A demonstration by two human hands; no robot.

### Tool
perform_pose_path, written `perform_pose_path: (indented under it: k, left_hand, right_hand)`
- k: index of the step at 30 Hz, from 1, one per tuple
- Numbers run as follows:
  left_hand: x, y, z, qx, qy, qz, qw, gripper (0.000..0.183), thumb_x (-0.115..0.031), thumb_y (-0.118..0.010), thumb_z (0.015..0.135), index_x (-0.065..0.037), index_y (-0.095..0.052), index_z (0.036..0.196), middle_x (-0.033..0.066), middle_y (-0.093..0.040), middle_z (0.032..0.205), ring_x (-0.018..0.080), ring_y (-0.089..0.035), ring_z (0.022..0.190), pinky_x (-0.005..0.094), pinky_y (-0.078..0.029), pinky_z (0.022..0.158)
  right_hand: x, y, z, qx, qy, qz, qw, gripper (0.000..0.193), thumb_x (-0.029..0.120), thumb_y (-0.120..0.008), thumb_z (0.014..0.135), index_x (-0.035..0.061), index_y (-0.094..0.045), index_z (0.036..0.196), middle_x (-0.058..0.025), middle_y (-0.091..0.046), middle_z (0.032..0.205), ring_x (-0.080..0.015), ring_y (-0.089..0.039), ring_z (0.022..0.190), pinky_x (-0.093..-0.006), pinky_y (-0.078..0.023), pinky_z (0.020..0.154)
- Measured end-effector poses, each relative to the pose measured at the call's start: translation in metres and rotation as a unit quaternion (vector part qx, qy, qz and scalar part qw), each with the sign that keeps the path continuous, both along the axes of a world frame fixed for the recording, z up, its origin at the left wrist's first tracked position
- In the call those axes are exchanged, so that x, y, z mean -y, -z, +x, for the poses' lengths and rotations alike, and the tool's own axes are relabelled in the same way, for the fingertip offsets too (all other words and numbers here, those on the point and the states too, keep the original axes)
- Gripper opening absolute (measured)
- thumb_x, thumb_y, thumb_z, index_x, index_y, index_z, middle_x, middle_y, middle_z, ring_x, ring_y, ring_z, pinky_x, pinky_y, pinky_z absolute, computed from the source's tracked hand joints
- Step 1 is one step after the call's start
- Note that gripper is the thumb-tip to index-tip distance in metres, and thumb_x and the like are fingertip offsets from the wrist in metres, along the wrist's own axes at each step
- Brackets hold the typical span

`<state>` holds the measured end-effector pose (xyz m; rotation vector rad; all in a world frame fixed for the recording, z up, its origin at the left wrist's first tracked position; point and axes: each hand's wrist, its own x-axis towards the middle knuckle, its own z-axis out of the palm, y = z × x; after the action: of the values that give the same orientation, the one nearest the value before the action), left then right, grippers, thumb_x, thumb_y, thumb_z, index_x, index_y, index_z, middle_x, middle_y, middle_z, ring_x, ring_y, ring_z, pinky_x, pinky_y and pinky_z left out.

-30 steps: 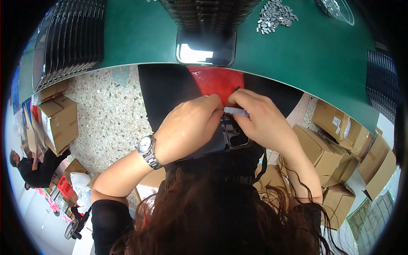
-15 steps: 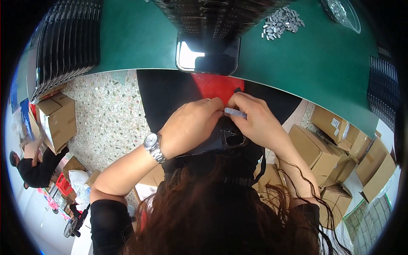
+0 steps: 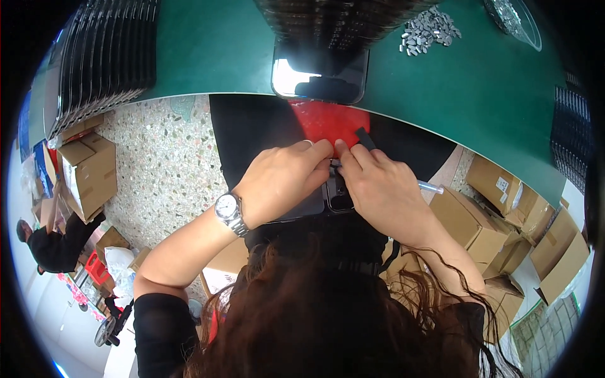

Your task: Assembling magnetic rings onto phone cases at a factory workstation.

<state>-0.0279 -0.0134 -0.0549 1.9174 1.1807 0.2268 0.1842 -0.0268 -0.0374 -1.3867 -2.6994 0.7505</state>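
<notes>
Over my lap, my left hand point(image 3: 283, 179) is closed in a pinch, thumb and forefinger pressed at the upper edge of a dark phone-shaped panel point(image 3: 302, 211). What its fingertips hold is too small to make out. Close beside it, my right hand point(image 3: 391, 192) is closed, its fingertips meeting the left ones over the panel's cutout. From beneath the right hand juts a pale translucent pen-like stick point(image 3: 430, 188). A flat black strip point(image 3: 365, 138) shows beyond its fingers. Red material point(image 3: 334, 120) lies under and ahead of both hands.
On the green table point(image 3: 214, 57), a glossy phone-shaped panel point(image 3: 320, 79) rests at the front edge before a dark stack point(image 3: 343, 22). Small grey pieces point(image 3: 430, 31) and a clear dish point(image 3: 515, 25) lie right. Black racks point(image 3: 110, 50) stand left. Cardboard boxes point(image 3: 469, 220) flank me; another person point(image 3: 60, 242) is far left.
My right hand has turned over the panel. The pen-like stick now points out to the right from under it instead of lying across the fingers. My left hand keeps its pinch.
</notes>
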Motion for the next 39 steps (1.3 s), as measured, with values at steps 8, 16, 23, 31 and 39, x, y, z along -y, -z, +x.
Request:
perform_pose_path:
  k: [8, 16, 23, 31, 39]
  left_hand:
    - [0.019, 0.014, -0.006, -0.005, 0.0, 0.005, 1.0, 0.016, -0.014, -0.065, 0.095, -0.005, -0.065, 0.108, 0.0175, -0.071, 0.093, 0.0403, -0.068, 0.079, 0.0472, -0.057, 0.068]
    - [0.018, 0.017, -0.003, -0.01, 0.017, 0.061, 0.998, 0.014, -0.013, -0.065, 0.094, -0.004, -0.063, 0.104, 0.0143, -0.067, 0.085, 0.0363, -0.068, 0.074, 0.0441, -0.057, 0.064]
    - [0.019, 0.021, -0.008, -0.032, 0.035, 0.115, 0.992, 0.016, -0.006, -0.063, 0.086, -0.003, -0.06, 0.102, 0.0121, -0.066, 0.086, 0.0319, -0.07, 0.073, 0.042, -0.058, 0.063]
    - [0.019, 0.025, -0.045, -0.013, -0.034, 0.013, 0.999, 0.013, -0.01, -0.06, 0.091, -0.003, -0.06, 0.103, 0.0174, -0.067, 0.085, 0.0383, -0.07, 0.081, 0.0483, -0.057, 0.069]
    - [0.027, 0.066, -0.068, 0.116, -0.125, -0.116, 0.979, 0.016, -0.014, -0.056, 0.097, 0.0, -0.063, 0.097, 0.025, -0.071, 0.092, 0.0439, -0.069, 0.088, 0.0522, -0.055, 0.079]
  right_hand:
    - [0.012, 0.019, -0.008, -0.048, -0.023, -0.025, 0.998, 0.042, 0.005, -0.06, 0.085, -0.0121, -0.061, 0.123, -0.0137, -0.063, 0.092, -0.0267, -0.07, 0.079, -0.0363, -0.057, 0.064]
    - [0.005, 0.02, 0.001, -0.04, -0.032, -0.036, 0.998, 0.04, 0.006, -0.058, 0.087, -0.0099, -0.062, 0.124, -0.0139, -0.066, 0.096, -0.0305, -0.07, 0.083, -0.0406, -0.057, 0.071]
    - [0.011, 0.034, -0.016, -0.028, 0.065, -0.084, 0.994, 0.023, 0.01, -0.062, 0.089, -0.0002, -0.067, 0.109, -0.0155, -0.067, 0.103, -0.0358, -0.071, 0.084, -0.0468, -0.058, 0.072]
    - [-0.001, 0.0, -0.067, 0.003, 0.081, -0.101, 0.992, 0.032, 0.017, -0.062, 0.098, -0.0008, -0.064, 0.124, -0.0185, -0.064, 0.107, -0.0412, -0.07, 0.086, -0.0506, -0.057, 0.075]
    - [-0.08, -0.108, -0.163, -0.092, 0.125, 0.092, 0.984, 0.044, 0.006, -0.063, 0.096, -0.0115, -0.054, 0.135, -0.0305, -0.068, 0.088, -0.0438, -0.07, 0.081, -0.0516, -0.056, 0.071]
